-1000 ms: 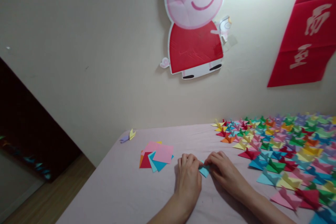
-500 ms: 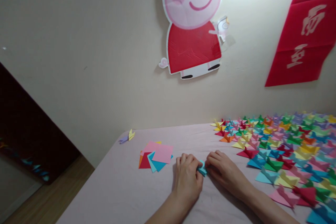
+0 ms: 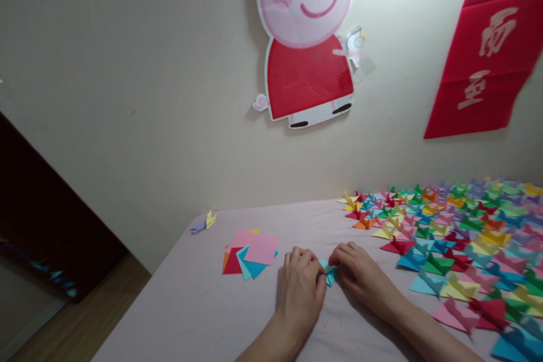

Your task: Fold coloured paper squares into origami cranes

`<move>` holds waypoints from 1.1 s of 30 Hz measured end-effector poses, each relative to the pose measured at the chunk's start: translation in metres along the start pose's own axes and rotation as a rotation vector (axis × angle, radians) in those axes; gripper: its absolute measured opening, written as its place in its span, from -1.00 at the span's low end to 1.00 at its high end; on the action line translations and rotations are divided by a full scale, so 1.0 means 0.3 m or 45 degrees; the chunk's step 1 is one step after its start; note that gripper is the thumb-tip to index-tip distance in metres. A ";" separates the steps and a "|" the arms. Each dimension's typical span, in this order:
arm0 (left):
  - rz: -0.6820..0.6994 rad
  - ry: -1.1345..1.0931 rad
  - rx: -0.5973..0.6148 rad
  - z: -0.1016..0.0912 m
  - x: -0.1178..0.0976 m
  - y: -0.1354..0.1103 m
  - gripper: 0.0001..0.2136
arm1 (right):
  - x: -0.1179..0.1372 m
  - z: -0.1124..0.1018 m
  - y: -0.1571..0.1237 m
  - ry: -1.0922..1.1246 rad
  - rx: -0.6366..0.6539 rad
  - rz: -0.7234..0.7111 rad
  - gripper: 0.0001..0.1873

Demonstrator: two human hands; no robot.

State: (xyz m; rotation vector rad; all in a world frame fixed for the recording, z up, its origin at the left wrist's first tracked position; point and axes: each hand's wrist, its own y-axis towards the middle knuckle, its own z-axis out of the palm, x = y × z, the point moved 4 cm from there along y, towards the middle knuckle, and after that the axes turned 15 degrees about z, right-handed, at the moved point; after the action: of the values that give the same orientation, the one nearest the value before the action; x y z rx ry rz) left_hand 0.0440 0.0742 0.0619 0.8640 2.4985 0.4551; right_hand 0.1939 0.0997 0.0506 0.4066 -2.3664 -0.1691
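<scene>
A small piece of folded blue paper (image 3: 328, 273) lies on the pink table (image 3: 195, 311) between my two hands. My left hand (image 3: 300, 288) rests knuckles up on the table, fingers curled and pinching the paper's left side. My right hand (image 3: 358, 274) pinches its right side with bent fingers. Only a small blue tip shows between the fingertips; the rest is hidden by my fingers.
A loose stack of coloured paper squares (image 3: 250, 249), pink on top, lies left of my hands. Two small folded pieces (image 3: 205, 222) sit at the table's far left corner. Rows of several coloured folded paper shapes (image 3: 458, 237) cover the table's right side. The wall stands behind.
My hands stay together on the blue paper, and the visible blue part has grown smaller and changed shape. The view has shifted slightly to the right.
</scene>
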 end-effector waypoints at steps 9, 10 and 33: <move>0.077 0.013 0.022 0.035 0.005 0.039 -0.83 | -0.060 0.022 0.019 0.039 -0.031 0.118 -0.79; 0.079 0.014 0.026 0.040 0.010 0.044 -0.83 | -0.065 0.023 0.020 0.052 -0.038 0.125 -0.78; -0.130 -0.075 -0.015 0.041 0.042 0.072 -0.88 | -0.079 0.000 0.075 0.188 0.134 0.337 -0.85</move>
State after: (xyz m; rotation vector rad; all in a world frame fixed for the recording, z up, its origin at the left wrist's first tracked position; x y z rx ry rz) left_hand 0.0522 0.1005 0.0573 0.7312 2.4696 0.4040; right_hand 0.2049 0.1289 0.0407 0.1465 -2.2623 0.1058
